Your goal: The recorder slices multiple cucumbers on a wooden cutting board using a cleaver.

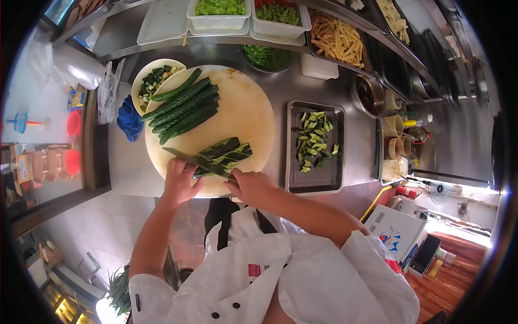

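Observation:
My right hand [253, 187] grips the handle of a kitchen knife [198, 160], whose blade slants up and left across the front of a round cutting board [247, 105]. Under and beside the blade lie cut cucumber pieces [226, 152], still lined up in rows. My left hand [182, 181] rests at the near side of the blade, its fingertips on or close to the cucumber there; the blade hides part of what they touch. Farther back on the board, several dark green cucumbers [182, 107] lie side by side, some with cut ends.
Right of the board sits a metal tray [315, 178] with cut cucumber pieces [313, 137]. A scrap bowl [139, 77] and a blue cloth [130, 119] are on the left. Behind, a shelf [226, 39] holds vegetable tubs [279, 30]. Sauce containers [392, 148] line the right.

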Motion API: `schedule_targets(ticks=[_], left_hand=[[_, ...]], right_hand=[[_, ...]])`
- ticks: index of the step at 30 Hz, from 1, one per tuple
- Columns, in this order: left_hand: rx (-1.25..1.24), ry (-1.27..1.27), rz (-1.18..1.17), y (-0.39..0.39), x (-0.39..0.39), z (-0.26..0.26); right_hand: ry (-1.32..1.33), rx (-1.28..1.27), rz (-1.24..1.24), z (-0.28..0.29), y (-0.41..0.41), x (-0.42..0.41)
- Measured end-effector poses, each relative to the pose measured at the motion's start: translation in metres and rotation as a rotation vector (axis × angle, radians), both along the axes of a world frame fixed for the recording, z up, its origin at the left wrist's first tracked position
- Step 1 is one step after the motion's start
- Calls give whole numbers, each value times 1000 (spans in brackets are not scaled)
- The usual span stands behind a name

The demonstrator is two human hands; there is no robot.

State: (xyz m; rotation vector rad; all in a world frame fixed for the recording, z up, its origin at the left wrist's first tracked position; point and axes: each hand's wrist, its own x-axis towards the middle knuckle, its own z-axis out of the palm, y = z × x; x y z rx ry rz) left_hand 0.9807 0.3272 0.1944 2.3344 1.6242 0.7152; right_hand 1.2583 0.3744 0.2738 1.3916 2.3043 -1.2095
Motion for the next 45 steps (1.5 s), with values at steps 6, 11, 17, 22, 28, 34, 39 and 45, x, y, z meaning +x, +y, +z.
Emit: schedule_targets(ticks=[6,11,17,22,28,34,39,45], left_hand=[[-53,-22,0,-9,-21,3],[-54,-20,-47,-15,-40,4],[-51,0,-35,-26,-44,6],[-77,32,-68,-27,-43,-4],[-271,-9,227,-37,-8,-2],[-191,92,299,-11,34,-31],[-184,189,188,14,87,-10],[12,114,224,43,138,-24]], right_hand=[[87,21,-65,-24,-30,-21],[163,-55,-150,-30,-39,-36],[213,-80,-219,-16,-57,-49],[302,-81,-293,-50,-58,-52],[421,-583,-730,-3,-31,55],[628,-832,-999,-80,-28,184],[548,-749,-1105,-78,-27,154],[597,-729,-1055,-104,-67,41]])
